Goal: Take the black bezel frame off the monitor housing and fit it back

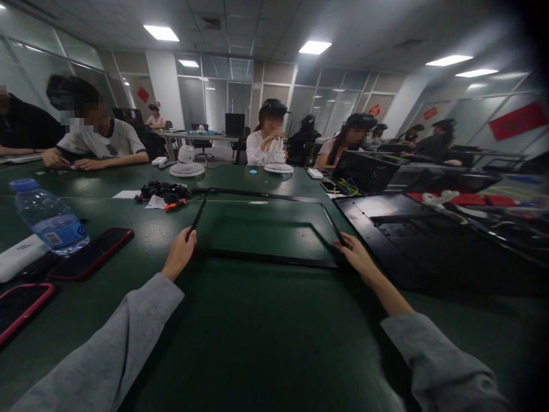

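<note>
Between my two hands is a thin black rectangular frame [266,258], like a monitor bezel, through which the green table [257,326] shows. My left hand [180,250] is closed round its left side near the front corner. On the opposite side my right hand [354,254] grips the frame near its front right corner. The frame is tilted, its far edge higher in view, and it casts a shadow on the table. Just right of my right hand lies a large black panel [386,229], flat with its inner side up.
On the left are a water bottle [51,220], a red-edged phone [92,252], a second phone [23,306] and a white box [21,257]. Black cables [160,191] lie beyond the frame. Two white fans [187,169] and a black laptop [364,171] stand farther back, with people seated around.
</note>
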The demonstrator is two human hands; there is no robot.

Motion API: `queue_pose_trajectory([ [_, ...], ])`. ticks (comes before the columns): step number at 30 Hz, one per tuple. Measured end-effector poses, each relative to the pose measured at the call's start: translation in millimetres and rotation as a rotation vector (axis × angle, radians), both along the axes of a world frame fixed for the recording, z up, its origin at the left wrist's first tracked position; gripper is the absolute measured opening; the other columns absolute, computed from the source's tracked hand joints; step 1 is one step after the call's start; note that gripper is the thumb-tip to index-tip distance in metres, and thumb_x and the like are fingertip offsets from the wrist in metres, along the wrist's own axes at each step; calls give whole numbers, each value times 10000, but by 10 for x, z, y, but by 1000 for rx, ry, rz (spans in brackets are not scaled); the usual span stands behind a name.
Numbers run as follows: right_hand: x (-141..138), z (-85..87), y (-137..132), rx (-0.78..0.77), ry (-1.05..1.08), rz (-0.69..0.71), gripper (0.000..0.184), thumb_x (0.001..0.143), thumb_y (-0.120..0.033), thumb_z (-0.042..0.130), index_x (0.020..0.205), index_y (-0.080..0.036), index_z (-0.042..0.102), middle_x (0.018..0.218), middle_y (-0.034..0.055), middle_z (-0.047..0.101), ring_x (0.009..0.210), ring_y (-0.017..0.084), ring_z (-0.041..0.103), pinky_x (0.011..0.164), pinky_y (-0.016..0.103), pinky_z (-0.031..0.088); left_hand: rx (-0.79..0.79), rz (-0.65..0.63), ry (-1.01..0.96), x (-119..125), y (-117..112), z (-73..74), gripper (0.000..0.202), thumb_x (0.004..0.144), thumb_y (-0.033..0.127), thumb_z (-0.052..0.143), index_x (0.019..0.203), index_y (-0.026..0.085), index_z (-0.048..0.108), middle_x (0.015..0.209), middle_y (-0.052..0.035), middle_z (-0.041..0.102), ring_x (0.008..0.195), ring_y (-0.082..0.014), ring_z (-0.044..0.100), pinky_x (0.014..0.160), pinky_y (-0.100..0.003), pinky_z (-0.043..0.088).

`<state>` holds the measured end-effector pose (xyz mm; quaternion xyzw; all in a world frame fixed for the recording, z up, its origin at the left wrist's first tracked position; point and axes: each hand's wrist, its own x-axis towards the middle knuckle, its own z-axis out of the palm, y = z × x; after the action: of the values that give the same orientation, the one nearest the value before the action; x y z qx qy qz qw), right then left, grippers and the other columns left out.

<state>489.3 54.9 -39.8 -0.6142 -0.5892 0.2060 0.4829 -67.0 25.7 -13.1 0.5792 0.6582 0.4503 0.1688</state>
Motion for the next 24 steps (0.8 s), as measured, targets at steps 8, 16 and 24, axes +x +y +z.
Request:
queue_pose_trajectory([
  [8,108,-51,51,52,-100,-86,553,679,-251,628,1228,-191,608,1164,133,703,1150,305,656,1050,538,478,-74,-10,34,69,-31,70,484,917,361,545,1326,123,643,1303,-140,684,1149,-293,651,1028,-419,472],
  [16,113,-96,56,68,-118,-122,527,726,-255,623,1250,-202,616,1213,124,714,1158,283,667,1048,508,494,-52,6,41,85,-72,87,657,934,603,517,1356,111,627,1284,-162,690,1045,-286,690,968,-407,514],
  [24,34,-53,22,39,-200,8,610,825,-416,595,1386,-191,509,1419,164,597,1368,308,513,1168,540,349,59,-53,247,77,-32,3,535,911,562,594,1275,181,686,1361,-129,651,1379,-324,448,1168,-489,324],
])
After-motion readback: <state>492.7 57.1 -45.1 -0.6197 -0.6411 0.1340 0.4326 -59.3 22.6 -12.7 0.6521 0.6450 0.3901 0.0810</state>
